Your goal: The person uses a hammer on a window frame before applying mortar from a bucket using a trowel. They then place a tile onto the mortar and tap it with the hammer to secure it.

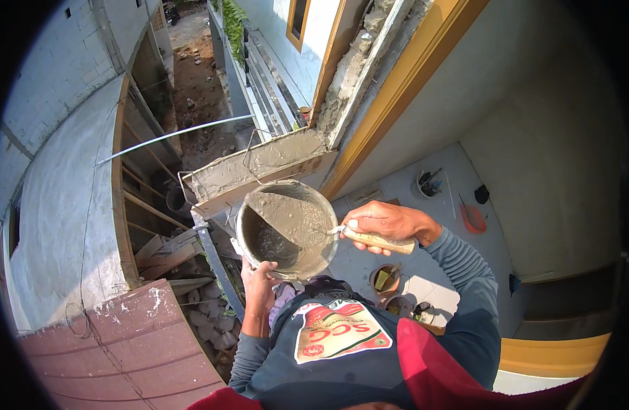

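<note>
My left hand is closed on the near left rim of a round bucket, its thumb lying over the edge. Grey wet mortar lies inside the bucket. In my right hand is the wooden handle of a trowel. The trowel's pointed blade, coated in mortar, reaches across the bucket's mouth and hides part of the inside. Just beyond the bucket is a ledge topped with grey mortar and edged by a board, with bent wire standing up from it.
A yellow-brown frame rises beside the ledge. Below right, a tiled floor holds a container of tools, an orange scoop and small pots. On the left are a deep gap, a pale pipe and a reddish-brown roof.
</note>
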A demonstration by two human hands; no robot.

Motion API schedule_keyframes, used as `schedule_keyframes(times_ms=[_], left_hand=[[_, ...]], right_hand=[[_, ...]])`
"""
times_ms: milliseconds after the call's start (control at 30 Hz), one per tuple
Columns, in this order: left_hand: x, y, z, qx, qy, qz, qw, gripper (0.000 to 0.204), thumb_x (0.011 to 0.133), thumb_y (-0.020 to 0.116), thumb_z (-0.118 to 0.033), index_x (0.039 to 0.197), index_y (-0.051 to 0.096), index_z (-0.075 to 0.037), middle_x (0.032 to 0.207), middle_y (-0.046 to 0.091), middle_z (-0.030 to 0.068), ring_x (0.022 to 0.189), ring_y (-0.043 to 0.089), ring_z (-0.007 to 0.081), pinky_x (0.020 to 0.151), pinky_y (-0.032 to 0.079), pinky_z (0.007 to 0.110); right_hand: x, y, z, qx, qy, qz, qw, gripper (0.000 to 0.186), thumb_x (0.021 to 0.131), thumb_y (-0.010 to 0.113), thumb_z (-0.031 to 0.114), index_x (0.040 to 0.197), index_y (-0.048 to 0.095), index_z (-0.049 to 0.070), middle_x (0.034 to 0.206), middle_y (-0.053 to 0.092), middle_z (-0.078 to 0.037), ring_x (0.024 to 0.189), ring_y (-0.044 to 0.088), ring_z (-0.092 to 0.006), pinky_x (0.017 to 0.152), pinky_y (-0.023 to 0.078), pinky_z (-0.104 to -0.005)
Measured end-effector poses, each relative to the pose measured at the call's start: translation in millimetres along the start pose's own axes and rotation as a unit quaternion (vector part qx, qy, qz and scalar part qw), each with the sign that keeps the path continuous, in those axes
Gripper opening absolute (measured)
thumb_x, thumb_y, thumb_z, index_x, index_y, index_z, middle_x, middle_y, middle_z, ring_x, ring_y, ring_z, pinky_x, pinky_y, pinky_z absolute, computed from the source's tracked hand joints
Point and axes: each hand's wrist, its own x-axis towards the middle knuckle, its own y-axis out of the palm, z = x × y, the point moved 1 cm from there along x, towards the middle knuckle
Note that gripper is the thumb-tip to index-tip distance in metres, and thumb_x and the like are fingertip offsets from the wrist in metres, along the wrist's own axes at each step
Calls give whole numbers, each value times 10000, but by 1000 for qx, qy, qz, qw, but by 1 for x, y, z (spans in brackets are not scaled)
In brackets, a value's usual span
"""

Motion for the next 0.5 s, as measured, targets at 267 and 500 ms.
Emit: schedule_keyframes(times_ms=[267,500], left_hand=[[-15,13,-22,-14,-7,-18,1000,609,762,541,53,1345,389,-34,1035,587,121,783,679,229,591,648,394],[2,13,1,14,-64,18,998,614,752,560,31,1340,403,-51,1078,561,123,826,653,243,599,642,404]], right_hand=[[-16,-30,60,329,-105,29,938,467,1066,398,312,1210,530,-112,795,562,-94,494,538,-103,352,493,-252],[-72,-144,90,436,-343,16,832,420,1082,257,227,1296,367,-118,901,454,-112,576,512,-146,384,521,-284]])
